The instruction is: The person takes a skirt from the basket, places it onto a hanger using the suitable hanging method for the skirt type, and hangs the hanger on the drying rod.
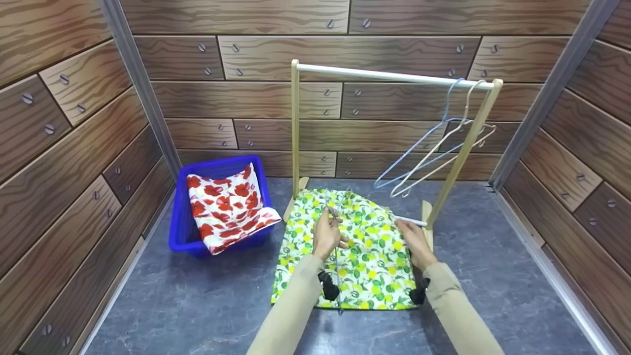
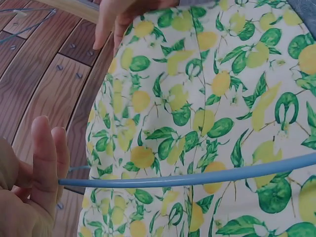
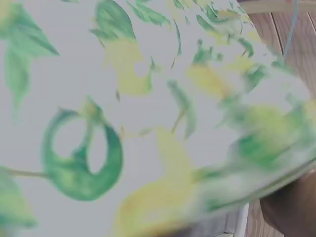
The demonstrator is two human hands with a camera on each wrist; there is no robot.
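My left hand (image 1: 327,234) grips a thin blue clothes hanger (image 2: 222,177), which stands out over a white cloth (image 1: 374,251) printed with yellow lemons and green leaves. In the left wrist view the fingers (image 2: 44,163) curl round the hanger's end. Seen from the head, the hanger is almost edge-on. My right hand (image 1: 414,239) pinches the upper right edge of the lemon cloth, thumb and some fingers hidden by it. The right wrist view is mostly filled by blurred cloth, with part of the right hand (image 3: 291,205) dark beneath its edge.
A wooden rack (image 1: 295,128) with a white top rail (image 1: 369,74) stands behind the cloth. From the rail's right end hang a blue hanger (image 1: 409,153) and a cream hanger (image 1: 431,153). At left, a blue basket (image 1: 180,217) holds a red-flowered white cloth (image 1: 227,207).
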